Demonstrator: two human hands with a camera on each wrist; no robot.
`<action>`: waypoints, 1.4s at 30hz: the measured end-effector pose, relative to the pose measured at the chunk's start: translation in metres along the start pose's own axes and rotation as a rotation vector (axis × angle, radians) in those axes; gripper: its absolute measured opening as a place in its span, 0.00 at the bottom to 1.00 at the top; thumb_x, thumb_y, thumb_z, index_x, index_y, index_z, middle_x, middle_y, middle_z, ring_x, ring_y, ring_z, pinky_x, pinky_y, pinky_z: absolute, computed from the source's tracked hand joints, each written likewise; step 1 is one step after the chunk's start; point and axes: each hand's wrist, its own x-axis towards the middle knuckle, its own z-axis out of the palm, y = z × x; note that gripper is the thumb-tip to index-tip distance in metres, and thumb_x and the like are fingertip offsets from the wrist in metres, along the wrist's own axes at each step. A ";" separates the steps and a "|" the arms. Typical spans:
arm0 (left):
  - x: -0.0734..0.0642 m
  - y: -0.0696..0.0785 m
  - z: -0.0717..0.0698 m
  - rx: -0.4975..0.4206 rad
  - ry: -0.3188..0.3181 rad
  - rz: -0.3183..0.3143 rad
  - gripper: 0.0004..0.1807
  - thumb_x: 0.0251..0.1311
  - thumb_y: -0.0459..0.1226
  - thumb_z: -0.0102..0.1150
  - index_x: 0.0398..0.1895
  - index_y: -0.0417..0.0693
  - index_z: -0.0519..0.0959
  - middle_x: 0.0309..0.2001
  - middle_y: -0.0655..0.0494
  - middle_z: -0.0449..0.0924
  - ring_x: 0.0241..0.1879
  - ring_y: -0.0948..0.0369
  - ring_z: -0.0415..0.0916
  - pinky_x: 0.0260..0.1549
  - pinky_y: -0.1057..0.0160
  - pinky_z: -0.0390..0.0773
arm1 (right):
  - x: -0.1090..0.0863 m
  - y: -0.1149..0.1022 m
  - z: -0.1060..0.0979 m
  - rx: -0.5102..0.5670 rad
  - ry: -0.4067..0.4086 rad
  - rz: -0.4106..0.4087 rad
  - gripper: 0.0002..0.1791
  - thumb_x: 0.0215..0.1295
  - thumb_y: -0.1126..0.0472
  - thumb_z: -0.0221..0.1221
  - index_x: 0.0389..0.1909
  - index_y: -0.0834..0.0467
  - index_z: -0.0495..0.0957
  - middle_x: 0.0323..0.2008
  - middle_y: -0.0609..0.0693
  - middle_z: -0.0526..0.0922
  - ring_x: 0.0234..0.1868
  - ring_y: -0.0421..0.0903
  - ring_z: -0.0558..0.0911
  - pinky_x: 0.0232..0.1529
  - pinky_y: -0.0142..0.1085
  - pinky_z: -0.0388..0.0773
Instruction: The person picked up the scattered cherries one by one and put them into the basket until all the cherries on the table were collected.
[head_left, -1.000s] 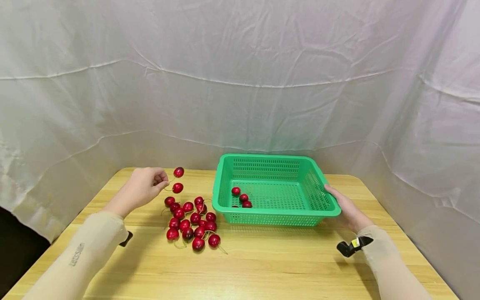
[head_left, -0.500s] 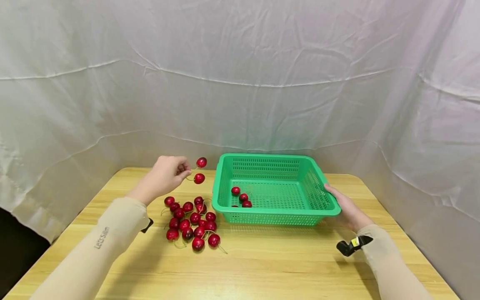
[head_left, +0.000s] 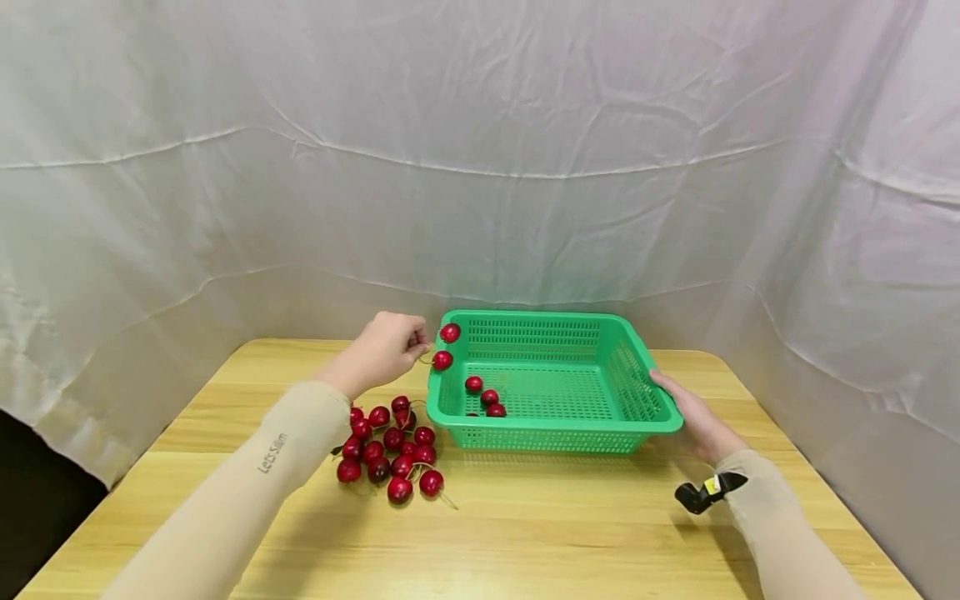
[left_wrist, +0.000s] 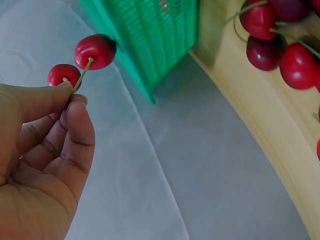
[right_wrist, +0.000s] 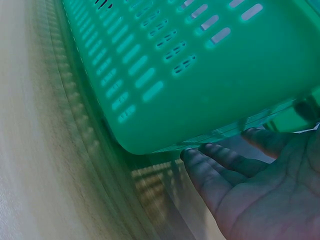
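Observation:
Thumb and forefinger of my left hand (head_left: 386,350) pinch the stems of two cherries, an upper cherry (head_left: 450,332) and a lower cherry (head_left: 442,360). In the head view both overlap the left rim of a green plastic basket (head_left: 555,423). The left wrist view shows the larger cherry (left_wrist: 95,51) beside the basket's outer wall. Several cherries (head_left: 490,397) lie inside the basket. My right hand (head_left: 697,421) holds the basket's right end, thumb over the rim; in the right wrist view its fingers (right_wrist: 207,175) touch the outer wall from below.
Several loose cherries (head_left: 393,439) with stems lie in a pile on the wooden table (head_left: 525,533), left of the basket and partly behind the left forearm. A pale cloth (head_left: 525,167) hangs close behind the table's far edge.
My left hand has carried the two cherries rightward from above the table's left side to the basket's left rim. The right hand and the basket have stayed in place.

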 end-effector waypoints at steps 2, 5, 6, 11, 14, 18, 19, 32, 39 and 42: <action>0.004 0.004 0.004 0.007 -0.010 0.015 0.08 0.69 0.28 0.66 0.30 0.43 0.81 0.28 0.52 0.84 0.29 0.59 0.77 0.34 0.59 0.81 | 0.000 0.000 0.000 0.001 0.003 0.000 0.43 0.87 0.35 0.31 0.83 0.64 0.40 0.51 0.44 0.83 0.49 0.38 0.86 0.54 0.35 0.84; 0.009 0.009 0.009 0.030 -0.031 0.031 0.09 0.69 0.28 0.65 0.30 0.44 0.80 0.28 0.54 0.83 0.29 0.60 0.75 0.35 0.60 0.80 | 0.001 0.000 0.001 0.003 0.007 0.002 0.43 0.87 0.35 0.32 0.84 0.63 0.40 0.51 0.44 0.83 0.49 0.38 0.85 0.53 0.35 0.84; 0.011 0.010 0.011 0.034 -0.042 0.032 0.08 0.70 0.28 0.64 0.30 0.44 0.81 0.28 0.54 0.82 0.29 0.60 0.75 0.35 0.60 0.80 | 0.001 0.000 0.001 0.004 0.009 0.002 0.43 0.87 0.35 0.32 0.84 0.63 0.40 0.51 0.44 0.82 0.49 0.38 0.85 0.53 0.34 0.84; 0.018 0.017 0.019 0.053 -0.109 0.030 0.07 0.71 0.28 0.63 0.33 0.44 0.80 0.31 0.54 0.83 0.32 0.59 0.75 0.38 0.61 0.80 | 0.002 0.001 0.001 0.000 0.014 -0.007 0.42 0.87 0.35 0.32 0.83 0.63 0.40 0.51 0.44 0.81 0.49 0.37 0.84 0.53 0.34 0.84; 0.020 0.021 0.024 0.072 -0.133 0.033 0.08 0.71 0.27 0.62 0.32 0.45 0.79 0.31 0.54 0.82 0.32 0.59 0.74 0.38 0.61 0.80 | 0.003 0.001 0.001 -0.003 0.016 -0.011 0.42 0.87 0.35 0.32 0.83 0.64 0.40 0.51 0.44 0.82 0.49 0.37 0.85 0.53 0.34 0.84; 0.022 0.022 0.033 0.069 -0.157 0.033 0.10 0.68 0.24 0.60 0.30 0.46 0.78 0.30 0.55 0.79 0.32 0.59 0.73 0.38 0.63 0.78 | 0.003 0.001 0.001 -0.015 0.020 -0.009 0.43 0.87 0.35 0.32 0.84 0.64 0.39 0.51 0.44 0.82 0.49 0.38 0.85 0.53 0.34 0.84; 0.022 0.022 0.034 0.065 -0.161 0.034 0.11 0.67 0.23 0.59 0.29 0.46 0.78 0.29 0.56 0.79 0.32 0.59 0.73 0.37 0.63 0.78 | 0.003 0.001 0.001 -0.018 0.024 -0.008 0.43 0.87 0.35 0.32 0.84 0.64 0.39 0.51 0.44 0.82 0.49 0.38 0.85 0.53 0.35 0.84; 0.028 0.024 0.047 0.059 -0.192 0.060 0.19 0.61 0.19 0.51 0.21 0.50 0.67 0.22 0.59 0.61 0.27 0.62 0.58 0.32 0.63 0.66 | 0.002 0.001 -0.001 -0.030 0.020 -0.009 0.42 0.87 0.35 0.31 0.83 0.63 0.41 0.51 0.44 0.82 0.49 0.37 0.85 0.53 0.35 0.84; 0.029 0.029 0.054 0.040 -0.259 0.072 0.16 0.71 0.25 0.59 0.24 0.49 0.74 0.25 0.58 0.71 0.28 0.62 0.64 0.35 0.61 0.71 | 0.001 0.001 -0.002 -0.010 0.006 -0.002 0.42 0.87 0.35 0.31 0.83 0.62 0.41 0.52 0.44 0.82 0.49 0.38 0.85 0.53 0.35 0.84; 0.028 0.031 0.054 0.037 -0.270 0.079 0.16 0.71 0.27 0.63 0.24 0.49 0.74 0.25 0.58 0.72 0.28 0.62 0.65 0.35 0.62 0.71 | 0.000 0.001 -0.002 -0.003 0.003 -0.003 0.41 0.87 0.35 0.31 0.83 0.62 0.43 0.51 0.45 0.82 0.48 0.38 0.85 0.53 0.36 0.84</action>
